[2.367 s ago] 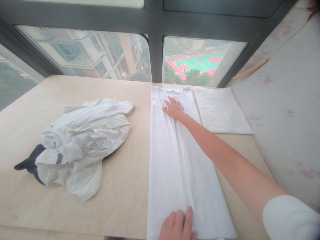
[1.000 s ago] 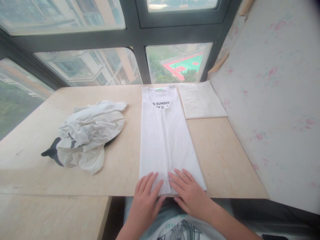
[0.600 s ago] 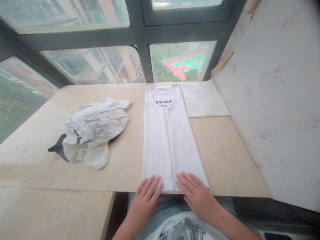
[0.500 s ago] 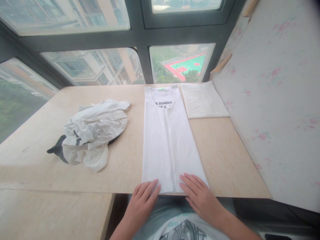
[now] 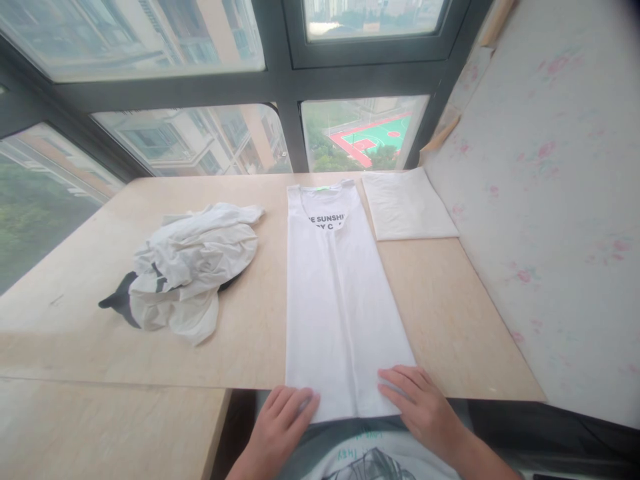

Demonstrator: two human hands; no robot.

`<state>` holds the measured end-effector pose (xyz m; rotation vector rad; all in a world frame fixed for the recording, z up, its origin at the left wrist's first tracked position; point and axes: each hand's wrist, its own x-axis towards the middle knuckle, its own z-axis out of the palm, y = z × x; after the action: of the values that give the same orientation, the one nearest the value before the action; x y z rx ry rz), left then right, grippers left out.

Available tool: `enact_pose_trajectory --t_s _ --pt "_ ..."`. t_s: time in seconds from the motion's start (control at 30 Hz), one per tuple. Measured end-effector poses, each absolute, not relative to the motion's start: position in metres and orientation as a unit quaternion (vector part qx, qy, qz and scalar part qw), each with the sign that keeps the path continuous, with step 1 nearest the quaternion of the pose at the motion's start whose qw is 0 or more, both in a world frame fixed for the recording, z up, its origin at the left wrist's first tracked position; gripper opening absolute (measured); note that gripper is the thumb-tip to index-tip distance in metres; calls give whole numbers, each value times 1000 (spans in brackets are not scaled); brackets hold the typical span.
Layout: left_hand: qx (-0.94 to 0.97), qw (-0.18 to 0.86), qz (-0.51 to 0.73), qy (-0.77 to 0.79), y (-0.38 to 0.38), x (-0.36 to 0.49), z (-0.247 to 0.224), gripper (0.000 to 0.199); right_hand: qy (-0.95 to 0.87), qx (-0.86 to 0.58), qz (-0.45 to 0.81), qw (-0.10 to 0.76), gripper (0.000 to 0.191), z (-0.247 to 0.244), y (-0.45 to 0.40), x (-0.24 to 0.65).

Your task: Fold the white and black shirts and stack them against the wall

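Note:
A white T-shirt (image 5: 333,307) lies in a long strip, its sides folded inward to meet along a middle line. Dark printed letters show inside its neckline at the far end. The near hem hangs a little past the table's front edge. At the hem's left corner, my left hand (image 5: 284,417) is closed, fingers on top of the cloth. My right hand (image 5: 420,403) grips the right corner the same way. Both thumbs are partly hidden.
A crumpled heap of white and black clothes (image 5: 195,267) lies on the left of the table (image 5: 435,320). At the back right sits a folded white garment (image 5: 410,203), close to the flowered wall (image 5: 545,213). Windows (image 5: 200,140) stand behind the table.
The T-shirt has slid toward me, so its hem now passes the table edge. Both hands moved nearer my body and closed on the corners; the right also shifted rightward.

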<state>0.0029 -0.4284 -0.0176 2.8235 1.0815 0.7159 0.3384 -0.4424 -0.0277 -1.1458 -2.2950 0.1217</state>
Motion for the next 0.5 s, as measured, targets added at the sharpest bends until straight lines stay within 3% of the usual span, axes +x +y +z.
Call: enact_pose_trajectory --t_s 0.5 --pt "855 102 307 405 -423 6 10 29 -843 -417 193 281 38 2 -430 365"
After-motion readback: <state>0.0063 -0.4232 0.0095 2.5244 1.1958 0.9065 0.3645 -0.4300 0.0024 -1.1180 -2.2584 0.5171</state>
